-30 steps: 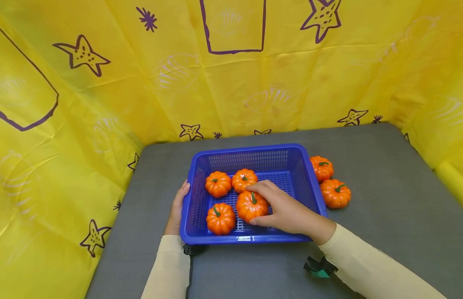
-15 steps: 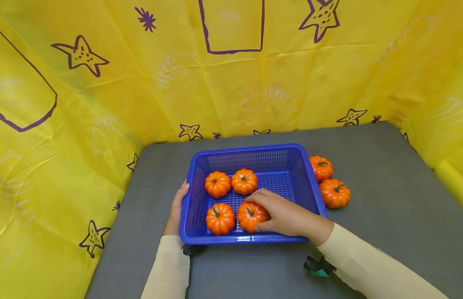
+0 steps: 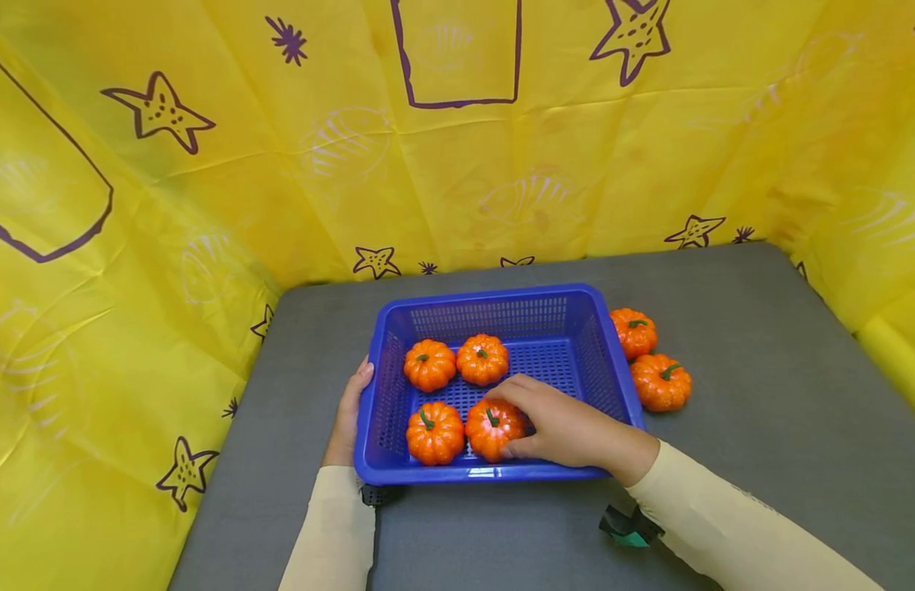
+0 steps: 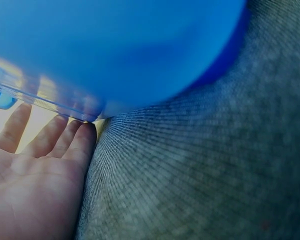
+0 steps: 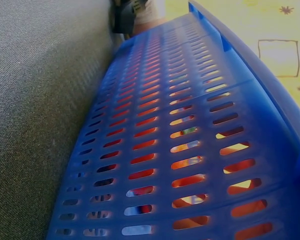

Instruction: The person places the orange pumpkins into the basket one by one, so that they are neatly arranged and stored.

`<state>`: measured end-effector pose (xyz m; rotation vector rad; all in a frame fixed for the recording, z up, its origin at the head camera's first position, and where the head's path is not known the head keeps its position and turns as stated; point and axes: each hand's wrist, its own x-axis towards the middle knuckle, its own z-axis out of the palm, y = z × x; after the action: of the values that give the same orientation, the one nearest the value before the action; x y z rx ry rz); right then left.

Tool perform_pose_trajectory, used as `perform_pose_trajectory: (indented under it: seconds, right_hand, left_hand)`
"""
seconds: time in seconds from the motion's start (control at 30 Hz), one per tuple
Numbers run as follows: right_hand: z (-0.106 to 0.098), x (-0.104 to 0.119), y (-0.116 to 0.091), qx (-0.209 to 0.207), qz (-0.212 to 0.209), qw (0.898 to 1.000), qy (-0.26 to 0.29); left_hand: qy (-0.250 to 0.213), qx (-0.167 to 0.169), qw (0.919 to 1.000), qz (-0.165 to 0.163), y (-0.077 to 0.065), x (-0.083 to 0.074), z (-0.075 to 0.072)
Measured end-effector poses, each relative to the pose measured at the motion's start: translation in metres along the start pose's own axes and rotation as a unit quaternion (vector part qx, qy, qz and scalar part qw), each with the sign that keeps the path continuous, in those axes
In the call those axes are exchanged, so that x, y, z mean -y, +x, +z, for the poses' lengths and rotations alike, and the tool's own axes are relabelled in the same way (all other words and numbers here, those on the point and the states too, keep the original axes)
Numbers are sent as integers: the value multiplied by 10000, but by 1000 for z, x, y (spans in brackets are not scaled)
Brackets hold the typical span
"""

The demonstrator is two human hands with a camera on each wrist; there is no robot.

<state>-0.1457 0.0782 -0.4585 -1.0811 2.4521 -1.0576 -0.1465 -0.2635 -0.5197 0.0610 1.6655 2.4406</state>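
Right hand (image 3: 560, 423) grips a pumpkin (image 3: 490, 433), fingers and thumb curled round its right side, in the near part of the basket (image 3: 479, 474), just beside the near-left pumpkin (image 3: 436, 435). Left hand (image 3: 346, 419) touches the basket's left side, fingers extended, unclenched. Pumpkin judged light, stiff, slightly slippery from gloss; best held round its ribbed sides, sparing the stem (image 3: 492, 419).

Covered and cropped around the slotted blue plastic basket (image 3: 505, 474).
Right hand (image 3: 568, 423) masks the right flank of a glossy, ribbed orange pumpkin (image 3: 490, 432); some fingertips out of sight. Basket rim hides the left edge of a second glossy orange pumpkin (image 3: 638, 335) outside. Left wrist view: basket wall blurred, left hand (image 3: 346, 419) cut by the left edge. Right wrist view: contents only orange slivers through slots, kind unreadable.
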Motion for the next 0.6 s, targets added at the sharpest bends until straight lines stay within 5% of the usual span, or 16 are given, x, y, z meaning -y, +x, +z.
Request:
perform_pose_trajectory:
  seconds: [0.6]
  right_hand:
    - [-2, 1, -3, -200, 44, 9998, 19]
  left_hand:
    - [-37, -25, 10000, -61, -1, 0, 1]
